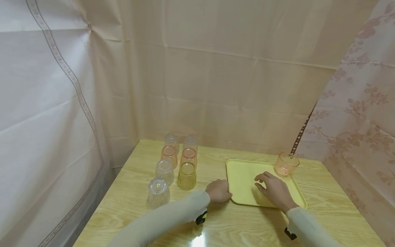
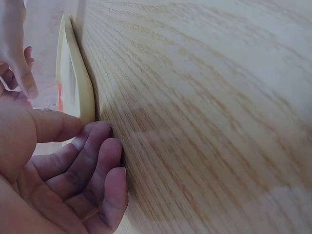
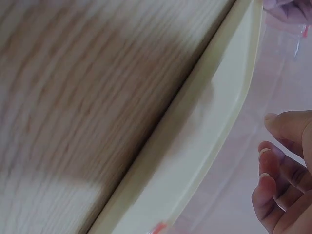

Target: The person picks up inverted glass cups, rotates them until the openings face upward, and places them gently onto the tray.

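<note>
A yellow tray (image 1: 242,181) lies flat on the wooden table. My left hand (image 1: 219,190) pinches its near left corner; in the left wrist view the thumb meets the rim (image 2: 87,100) and the other fingers curl below it. Above the tray's right part hovers my right hand (image 1: 276,191), fingers loosely bent and holding nothing, as the right wrist view also shows. An orange-pink clear cup (image 1: 285,165) stands upright at the tray's far right corner, apart from both hands.
Left of the tray, several upturned tumblers stand in two rows, among them a yellow one (image 1: 186,176), a pink one (image 1: 189,156) and a clear one (image 1: 158,192). Cloth curtains (image 1: 216,85) hang behind and at both sides of the table (image 1: 213,226).
</note>
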